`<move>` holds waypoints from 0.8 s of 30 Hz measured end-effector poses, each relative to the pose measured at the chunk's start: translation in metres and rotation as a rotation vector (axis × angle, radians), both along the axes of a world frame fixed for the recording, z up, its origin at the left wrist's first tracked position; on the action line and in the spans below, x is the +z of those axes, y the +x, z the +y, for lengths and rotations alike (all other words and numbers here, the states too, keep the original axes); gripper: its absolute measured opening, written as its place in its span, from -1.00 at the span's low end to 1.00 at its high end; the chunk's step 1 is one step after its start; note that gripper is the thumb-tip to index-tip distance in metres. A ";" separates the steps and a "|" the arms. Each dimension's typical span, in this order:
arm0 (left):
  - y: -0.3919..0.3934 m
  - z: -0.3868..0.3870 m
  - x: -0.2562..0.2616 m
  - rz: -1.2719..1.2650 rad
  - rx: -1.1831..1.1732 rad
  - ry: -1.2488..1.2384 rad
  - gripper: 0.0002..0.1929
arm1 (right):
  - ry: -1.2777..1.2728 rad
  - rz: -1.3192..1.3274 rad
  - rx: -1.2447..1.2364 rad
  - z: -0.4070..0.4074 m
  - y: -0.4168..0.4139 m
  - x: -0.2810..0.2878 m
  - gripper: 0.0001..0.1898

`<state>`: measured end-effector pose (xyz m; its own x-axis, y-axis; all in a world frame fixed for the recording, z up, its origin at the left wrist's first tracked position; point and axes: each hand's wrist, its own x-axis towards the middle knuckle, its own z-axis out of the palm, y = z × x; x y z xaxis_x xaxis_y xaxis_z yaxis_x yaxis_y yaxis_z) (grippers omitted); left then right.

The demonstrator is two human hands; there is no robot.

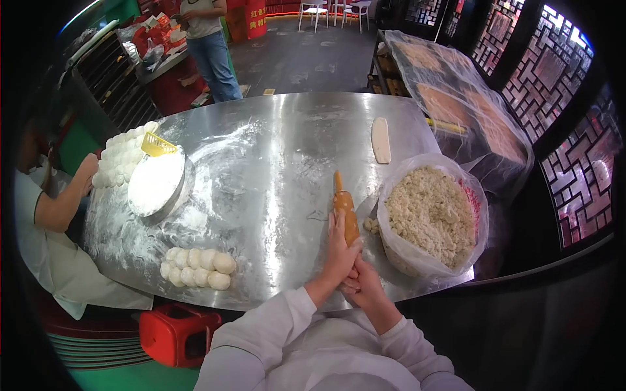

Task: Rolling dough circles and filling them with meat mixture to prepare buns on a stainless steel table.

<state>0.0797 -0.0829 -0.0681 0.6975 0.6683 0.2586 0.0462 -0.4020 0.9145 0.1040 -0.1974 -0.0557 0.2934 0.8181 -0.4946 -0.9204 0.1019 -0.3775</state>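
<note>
A wooden rolling pin (345,205) points away from me over the steel table (303,146). My left hand (340,249) lies along its near part, fingers on the barrel. Just below, my right hand (363,283) is closed near the pin's near end, which the hands hide; whether it grips the handle I cannot tell. A flat oblong strip of dough (380,141) lies beyond the pin, to the right. Right of my hands stands a large bowl lined with clear plastic, full of crumbly pale filling (430,220). Small dough pieces (371,225) lie beside it.
Dough balls (198,268) sit in rows at the near left. Farther left are a bowl of flour (155,185), a yellow plastic scoop (159,144), more dough balls (120,156) and a co-worker's hand (88,168). A red stool (171,337) is below the table; a plastic-covered rack (455,97) stands right.
</note>
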 end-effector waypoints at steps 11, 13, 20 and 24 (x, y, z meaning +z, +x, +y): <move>0.013 0.064 0.041 -0.166 -0.097 -1.079 -0.32 | -0.994 -2.323 0.209 0.030 0.045 0.023 -0.51; 0.023 0.073 0.044 -0.145 -0.098 -1.041 -0.32 | -1.064 -2.417 0.235 0.039 0.049 0.012 -0.56; 0.052 0.074 0.029 0.034 -0.029 -0.311 -0.22 | -1.044 -2.068 0.459 0.036 0.040 0.006 -0.62; 0.072 0.074 0.033 0.147 -0.131 0.012 -0.16 | -0.964 -2.230 0.280 0.018 0.035 -0.009 -0.64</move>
